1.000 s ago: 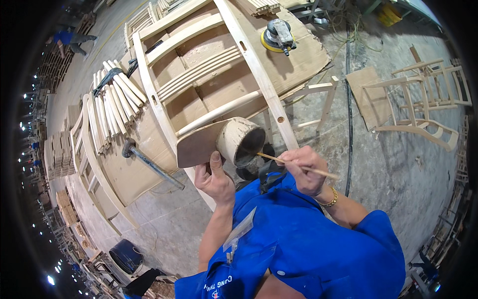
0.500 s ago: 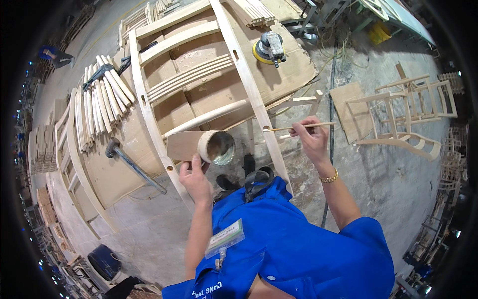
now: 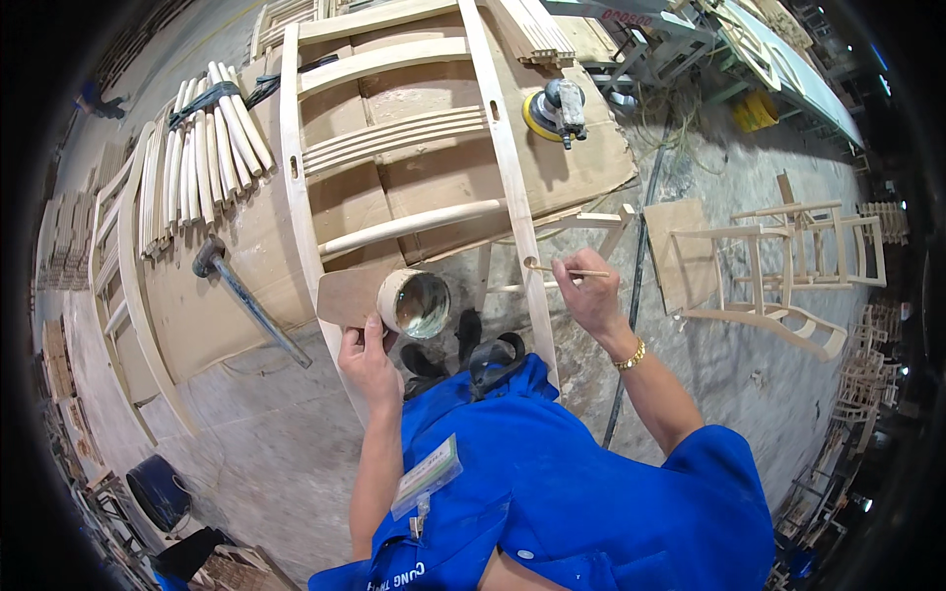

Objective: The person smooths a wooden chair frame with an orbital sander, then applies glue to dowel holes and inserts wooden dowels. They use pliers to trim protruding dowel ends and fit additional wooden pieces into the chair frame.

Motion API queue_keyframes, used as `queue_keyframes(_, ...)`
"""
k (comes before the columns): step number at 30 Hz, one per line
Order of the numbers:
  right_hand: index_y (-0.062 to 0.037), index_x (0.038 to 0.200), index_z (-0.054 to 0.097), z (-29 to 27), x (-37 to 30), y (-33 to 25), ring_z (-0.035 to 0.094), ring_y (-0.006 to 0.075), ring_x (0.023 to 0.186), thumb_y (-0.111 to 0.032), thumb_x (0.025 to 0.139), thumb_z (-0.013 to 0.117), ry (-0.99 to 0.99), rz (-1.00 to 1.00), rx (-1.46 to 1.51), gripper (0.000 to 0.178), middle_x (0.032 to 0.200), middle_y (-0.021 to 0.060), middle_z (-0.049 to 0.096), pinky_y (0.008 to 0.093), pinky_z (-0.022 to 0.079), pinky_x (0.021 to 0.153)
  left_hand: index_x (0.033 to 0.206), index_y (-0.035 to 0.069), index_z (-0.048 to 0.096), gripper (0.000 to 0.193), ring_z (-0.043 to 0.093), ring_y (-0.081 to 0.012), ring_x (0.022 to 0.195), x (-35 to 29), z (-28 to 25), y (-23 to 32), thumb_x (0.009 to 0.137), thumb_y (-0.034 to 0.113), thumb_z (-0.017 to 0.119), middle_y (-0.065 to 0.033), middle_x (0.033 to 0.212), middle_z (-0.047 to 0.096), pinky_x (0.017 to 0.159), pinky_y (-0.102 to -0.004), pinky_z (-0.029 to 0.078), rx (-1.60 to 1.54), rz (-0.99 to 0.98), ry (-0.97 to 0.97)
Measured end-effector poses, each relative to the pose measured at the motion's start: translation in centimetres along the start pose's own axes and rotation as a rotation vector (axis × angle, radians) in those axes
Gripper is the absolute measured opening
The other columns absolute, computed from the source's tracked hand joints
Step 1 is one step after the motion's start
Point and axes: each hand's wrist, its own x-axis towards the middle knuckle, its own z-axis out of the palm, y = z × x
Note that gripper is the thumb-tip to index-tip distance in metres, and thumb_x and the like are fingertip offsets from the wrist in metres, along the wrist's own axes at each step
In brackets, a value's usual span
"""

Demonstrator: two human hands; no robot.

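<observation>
My left hand (image 3: pixel 371 366) is closed on the edge of a thin flat wooden board (image 3: pixel 349 298). Against that board sits a round, open-topped cup (image 3: pixel 398 303) with a crusted rim and a shiny wet-looking inside. My right hand (image 3: pixel 589 305) pinches a thin wooden stick (image 3: pixel 595 274). The stick's tip is at a hole in the right side rail (image 3: pixel 510 177) of a pale wooden chair frame. Whether the tip is inside the hole or just over it, I cannot tell. The frame's slats and crossbars lie over a cardboard-covered surface (image 3: pixel 340 217).
A hammer (image 3: pixel 251 300) and a bundle of wooden rods (image 3: pixel 212 148) lie left of the frame. Beyond the right rail rests a round sander (image 3: pixel 557 111). A chair frame (image 3: pixel 778 261) lies at right beside a board (image 3: pixel 683 246). A dark bucket (image 3: pixel 160 492) stands lower left.
My right hand has come closer to the rail, and less of the stick sticks out behind it. The board and cup stay in my left hand. The whole view has shifted slightly.
</observation>
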Motion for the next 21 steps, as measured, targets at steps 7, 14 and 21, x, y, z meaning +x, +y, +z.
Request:
queue_keyframes(7, -0.0007, 0.075, 0.058, -0.2, 0.6, -0.3, 0.056, 0.0190, 0.059, -0.004, 0.083, 0.068, -0.021, 0.074, -0.001, 0.014, 0.067, 0.0095, 0.057, 0.0307, 0.044, 0.053, 0.102, -0.006, 0.060, 0.021, 0.062, -0.0145, 0.087, 0.0, -0.2, 0.0, 0.095, 0.014, 0.058, -0.0093, 0.100, 0.063, 0.076, -0.0303, 0.056, -0.001, 0.007, -0.015)
queue_keyframes(14, -0.0006, 0.075, 0.057, -0.4, 0.1, 0.5, 0.059, 0.0146, 0.059, -0.004, 0.085, 0.068, -0.009, 0.072, 0.017, 0.015, 0.067, 0.0075, 0.060, 0.0276, 0.046, 0.053, 0.103, -0.006, 0.061, 0.022, 0.062, -0.0136, 0.086, 0.3, 0.2, -0.1, 0.094, 0.014, 0.060, -0.0084, 0.098, 0.064, 0.076, -0.0297, 0.056, 0.040, -0.017, -0.039)
queue_keyframes(21, -0.0028, 0.084, 0.055, -1.0, -1.6, 2.5, 0.068, 0.0189, 0.078, -0.004, 0.089, 0.063, 0.280, 0.645, 0.663, 0.009, 0.082, 0.0088, 0.064, 0.0287, 0.058, 0.066, 0.104, -0.006, 0.061, 0.022, 0.062, -0.0132, 0.085, 0.4, 0.4, -0.4, 0.094, 0.013, 0.060, -0.0087, 0.098, 0.064, 0.076, -0.0293, 0.056, 0.045, -0.032, -0.054)
